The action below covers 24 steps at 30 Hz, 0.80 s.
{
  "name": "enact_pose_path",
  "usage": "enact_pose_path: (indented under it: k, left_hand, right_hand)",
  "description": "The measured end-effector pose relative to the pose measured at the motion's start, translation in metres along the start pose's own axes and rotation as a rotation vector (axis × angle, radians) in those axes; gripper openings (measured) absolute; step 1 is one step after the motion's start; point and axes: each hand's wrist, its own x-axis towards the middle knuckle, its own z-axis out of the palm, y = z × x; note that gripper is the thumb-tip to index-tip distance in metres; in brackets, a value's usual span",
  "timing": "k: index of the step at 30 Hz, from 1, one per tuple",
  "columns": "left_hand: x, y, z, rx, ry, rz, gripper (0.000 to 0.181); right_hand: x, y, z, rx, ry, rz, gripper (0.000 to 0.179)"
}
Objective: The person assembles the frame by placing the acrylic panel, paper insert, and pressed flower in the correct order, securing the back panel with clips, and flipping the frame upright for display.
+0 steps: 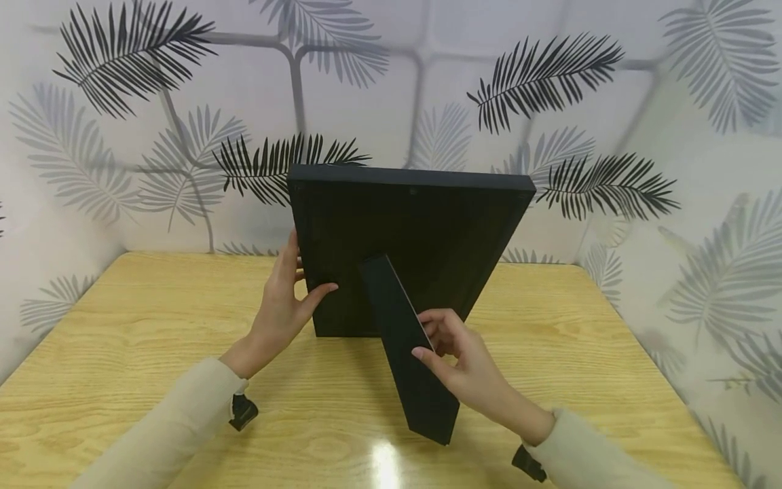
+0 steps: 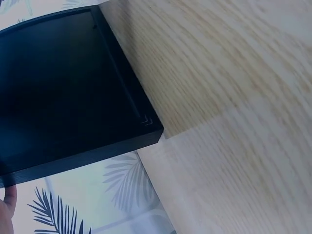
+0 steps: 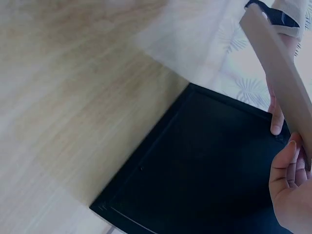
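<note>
A black picture frame (image 1: 427, 231) stands on the table with its back toward me, leaning, its lower edge on the wood. My left hand (image 1: 277, 312) grips its left side, thumb on the back and fingers round the edge. From the middle of the back, a black stand leg (image 1: 406, 360) swings out toward me. My right hand (image 1: 464, 360) pinches this leg by its right edge, between thumb and fingers. In the right wrist view, the leg (image 3: 278, 63) shows a pale side. Only a bit of the left hand (image 2: 6, 214) appears in the left wrist view.
The light wood table (image 1: 201, 299) spreads around the frame. Behind it and at both sides hangs pale cloth (image 1: 379, 95) with a leaf print. Dark straps (image 1: 243, 411) sit at both wrists, by the sleeves.
</note>
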Motion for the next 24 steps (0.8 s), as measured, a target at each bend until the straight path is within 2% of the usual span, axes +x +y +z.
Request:
enact_pose_path:
  k: [7,13,15,20,24]
  left_hand:
    - [-0.001,0.0,0.001,-0.013,-0.006,0.05,0.102]
    - [-0.003,0.002,0.001,-0.017,-0.048,0.004,0.097]
    - [-0.003,0.002,0.001,-0.03,-0.052,0.006,0.096]
    - [-0.006,-0.002,0.002,-0.037,-0.039,0.072,0.09]
    - [-0.008,-0.002,0.001,-0.035,-0.044,0.094,0.082]
  right_hand:
    - [-0.008,0.003,0.006,-0.007,0.004,0.022,0.033]
    - [-0.012,0.008,0.01,-0.006,-0.001,0.017,0.033]
    - [-0.014,0.009,0.012,-0.009,-0.004,0.007,0.032]
    - [-0.018,0.012,0.015,-0.047,-0.024,0.012,0.031]
    - [-0.02,0.014,0.016,-0.071,-0.037,0.016,0.03]
